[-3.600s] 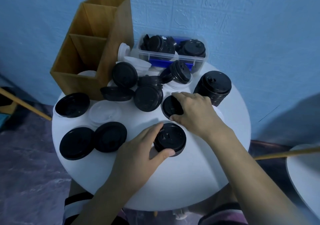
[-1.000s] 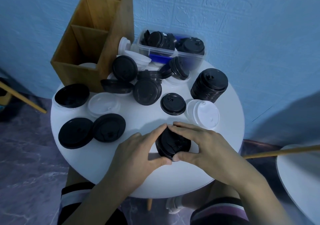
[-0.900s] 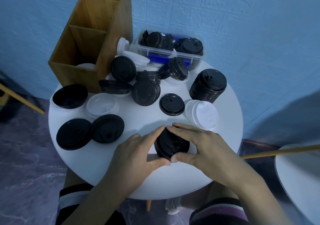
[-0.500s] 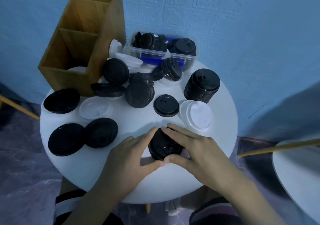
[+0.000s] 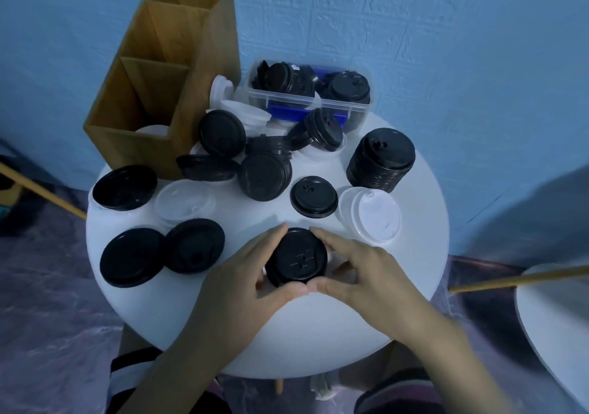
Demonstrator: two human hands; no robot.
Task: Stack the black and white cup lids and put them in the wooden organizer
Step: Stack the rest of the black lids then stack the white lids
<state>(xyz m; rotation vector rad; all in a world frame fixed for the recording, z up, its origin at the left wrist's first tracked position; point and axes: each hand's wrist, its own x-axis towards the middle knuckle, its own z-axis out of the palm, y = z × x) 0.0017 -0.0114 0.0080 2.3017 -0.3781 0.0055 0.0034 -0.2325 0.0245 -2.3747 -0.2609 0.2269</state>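
Both hands meet at the centre of the round, smooth white worktop (image 5: pixel 318 343), cupping a short stack of black lids (image 5: pixel 297 262). The left hand (image 5: pixel 245 281) curves round its 9 o'clock edge and the right hand (image 5: pixel 360 273) round its 3 o'clock edge; each grip is closed on the stack, thumbs touching at 6 o'clock. The top lid is matte plastic, circular, with a moulded sip tab. At 12 o'clock lies a single ribbed black lid (image 5: pixel 314 200), with a glossy white lid (image 5: pixel 371 214) just beside it at 1 o'clock and a tall black stack (image 5: pixel 381 160) beyond. The wooden organizer (image 5: pixel 165 94), a boxy grained divider, stands at 10 o'clock, something white in its nearest compartment. A clear plastic tub (image 5: pixel 310 94) of black lids sits at 12 o'clock by the textured blue wall (image 5: pixel 446 47)
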